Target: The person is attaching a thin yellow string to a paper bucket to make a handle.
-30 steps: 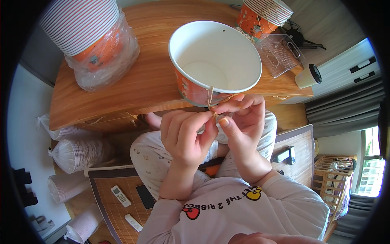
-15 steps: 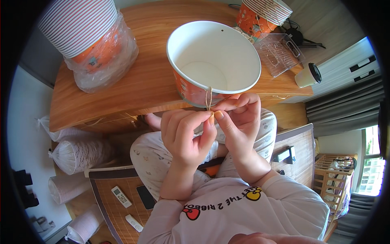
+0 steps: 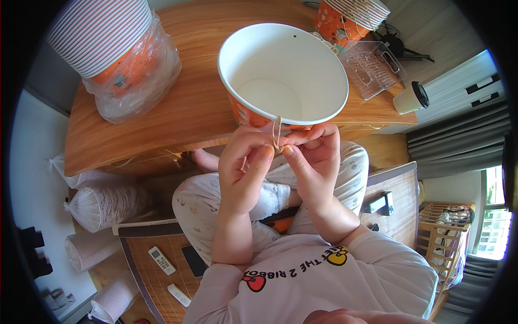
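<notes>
- Shifting now, the left grip [image 3: 240, 167]! A moment ago its thumb and forefinger met at the cord; now the thumb is drawn back to one side, the forefinger reaching behind the twine loop [image 3: 273, 132].
- And that uncovers a small knot or twist [image 3: 279, 149] at the loop's lower end, right between the two thumbs. Looks like a change of hold partway through the tying, with the tie not yet settled.
- Over to the right grip [image 3: 314, 164]: thumb and forefinger close together, apparently clamped on the twine just beside that knot.
- Left side again: thumb tip near the cord, only a slight gap on view; whether it pinches a strand, I can't tell.
- The bucket [image 3: 270, 59], white inside and orange outside, sits at the near edge of the counter [image 3: 194, 102], mouth tipped toward us, the loop hanging over its near rim.
</notes>
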Tool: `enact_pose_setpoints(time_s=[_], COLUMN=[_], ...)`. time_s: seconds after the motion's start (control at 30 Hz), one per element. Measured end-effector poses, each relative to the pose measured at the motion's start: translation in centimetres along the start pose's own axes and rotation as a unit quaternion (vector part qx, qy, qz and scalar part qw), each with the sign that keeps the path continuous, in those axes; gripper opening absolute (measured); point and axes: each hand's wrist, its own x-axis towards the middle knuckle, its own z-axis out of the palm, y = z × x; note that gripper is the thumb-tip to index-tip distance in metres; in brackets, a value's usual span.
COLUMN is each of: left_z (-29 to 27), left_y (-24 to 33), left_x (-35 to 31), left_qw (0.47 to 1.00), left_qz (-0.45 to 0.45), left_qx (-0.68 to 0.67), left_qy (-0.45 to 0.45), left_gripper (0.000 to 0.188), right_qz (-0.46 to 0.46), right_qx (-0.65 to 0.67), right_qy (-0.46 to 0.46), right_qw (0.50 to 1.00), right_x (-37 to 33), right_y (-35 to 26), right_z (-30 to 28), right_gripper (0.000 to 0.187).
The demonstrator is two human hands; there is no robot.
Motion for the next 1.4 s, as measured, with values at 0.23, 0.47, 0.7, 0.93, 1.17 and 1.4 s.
enact_pose_setpoints(time_s=[0.23,0.47,0.7,0.93,1.17,1.4], left_z=[0.0,-0.5,-0.4,-0.6,-0.4,-0.3], left_y=[-0.5,-1.0,-1.1,-1.3,-0.7,-0.7], left_x=[0.3,0.7,0.8,0.7,0.5,0.6], left_qw=[1.000,1.000,0.999,0.999,0.999,0.995], left_qz=[-0.010,-0.001,0.002,-0.022,-0.035,0.032], left_qx=[-0.010,-0.004,0.046,0.025,0.027,0.089], left_qy=[0.007,0.005,-0.008,-0.001,0.001,0.017], left_gripper=[0.010,0.008,0.008,0.007,0.007,0.011], right_qz=[0.007,-0.018,-0.065,-0.032,0.001,0.002], right_qx=[-0.020,-0.063,-0.180,-0.155,-0.034,-0.111], right_qy=[0.008,0.021,0.030,0.017,0.029,-0.002], right_qw=[1.000,0.998,0.981,0.987,0.999,0.994], right_x=[0.0,-0.1,-0.5,-0.3,0.0,0.2], right_y=[0.5,0.9,0.9,0.4,-0.6,-0.9], right_z=[0.2,0.3,-0.2,-0.1,0.1,0.0], right_gripper=[0.037,0.038,0.040,0.035,0.034,0.042])
